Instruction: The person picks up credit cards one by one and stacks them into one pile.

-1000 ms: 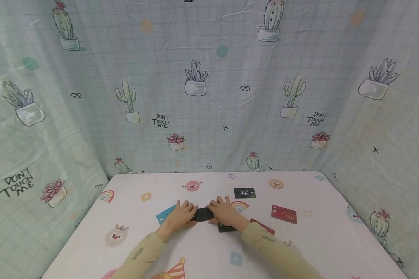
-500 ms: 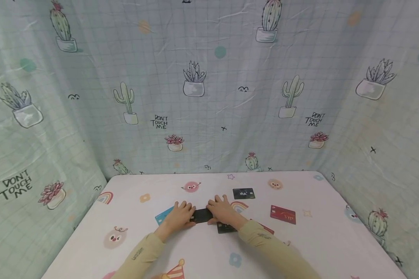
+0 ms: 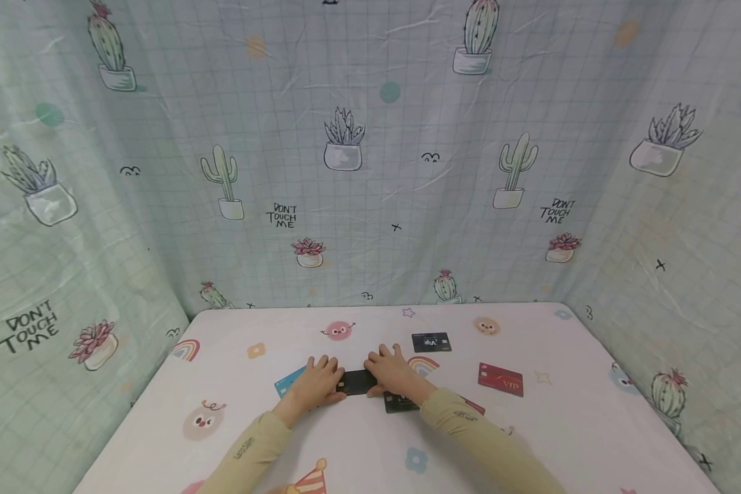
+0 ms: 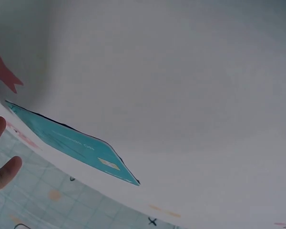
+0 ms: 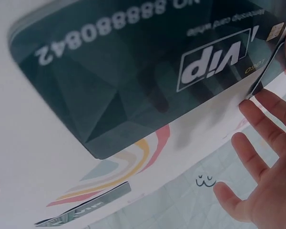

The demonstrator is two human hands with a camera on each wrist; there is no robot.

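Two hands are working at the middle of the table (image 3: 568, 439), and we are listing outward from them. Our left hand (image 3: 317, 381) is lying flat with fingers spread, its fingertips touching the left end of a black card (image 3: 356, 382). Our right hand (image 3: 392, 372) is lying the same way at the card's right end, fingers spread and resting on it; neither hand is curling round the card. The black card is lying flat between the two hands, its long axis running left to right across the table.

A teal card (image 3: 287, 380) is lying just left of the left hand, partly under it, its long axis slanting up to the right; the left wrist view is showing it (image 4: 76, 147) flat on the cloth. A second black card (image 3: 401, 403) is showing from under the right wrist; in the right wrist view its face (image 5: 133, 67) is reading "Vip" upside down, with the fingers (image 5: 257, 143) spread beside it.

Farther out, a black VIP card (image 3: 431, 342) is lying behind the right hand, a red VIP card (image 3: 501, 379) well to its right, and another red card (image 3: 474, 407) is peeking from beneath the right sleeve. We are seeing no containers here; every card is lying loose on the patterned tablecloth.
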